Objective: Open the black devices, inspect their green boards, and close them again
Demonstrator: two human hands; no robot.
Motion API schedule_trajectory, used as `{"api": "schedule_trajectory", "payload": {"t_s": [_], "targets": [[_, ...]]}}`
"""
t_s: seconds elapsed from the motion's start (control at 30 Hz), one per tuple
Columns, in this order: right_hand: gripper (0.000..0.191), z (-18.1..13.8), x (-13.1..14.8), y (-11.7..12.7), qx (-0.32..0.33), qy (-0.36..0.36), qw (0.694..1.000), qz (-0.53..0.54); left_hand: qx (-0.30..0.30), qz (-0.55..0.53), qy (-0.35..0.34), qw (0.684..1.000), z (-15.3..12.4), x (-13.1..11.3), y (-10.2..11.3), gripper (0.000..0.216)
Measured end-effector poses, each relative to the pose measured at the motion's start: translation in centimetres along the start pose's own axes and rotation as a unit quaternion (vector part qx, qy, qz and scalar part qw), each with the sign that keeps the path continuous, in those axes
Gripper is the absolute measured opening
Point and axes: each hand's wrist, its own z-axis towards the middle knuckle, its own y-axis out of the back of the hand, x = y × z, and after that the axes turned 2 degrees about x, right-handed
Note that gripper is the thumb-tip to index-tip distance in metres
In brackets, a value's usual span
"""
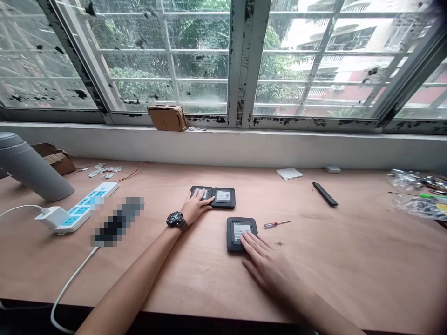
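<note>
Black devices (223, 197), three — left grip (196, 207) open on one, right grip (268, 265) open on another

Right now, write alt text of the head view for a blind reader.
Two bare hands rest on black labelled devices on a plywood bench below a window: the left hand on one of a side-by-side pair, the right hand on a third. A small screwdriver lies nearby.

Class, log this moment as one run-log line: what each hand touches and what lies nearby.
left hand: on black labelled device | right hand: on second black device | nearby: third device, red-handled screwdriver
</note>
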Motion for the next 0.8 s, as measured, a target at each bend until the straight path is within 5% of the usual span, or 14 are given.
{"api": "schedule_trajectory", "payload": {"t_s": [0.6, 0.8], "targets": [[0.066, -1.8, 1.5, -0.3, 0.026, -0.013, 1.0, -0.003, -0.022, -0.017, 0.003, 1.0, 1.7, -4.5, -1.2, 0.043], [0.047, -1.0, -2.9, 2.0, -0.018, -0.069, 0.997, -0.018, -0.096, -0.066, -0.054, 0.992, 0.8, -5.0, -0.1, 0.04]]}}
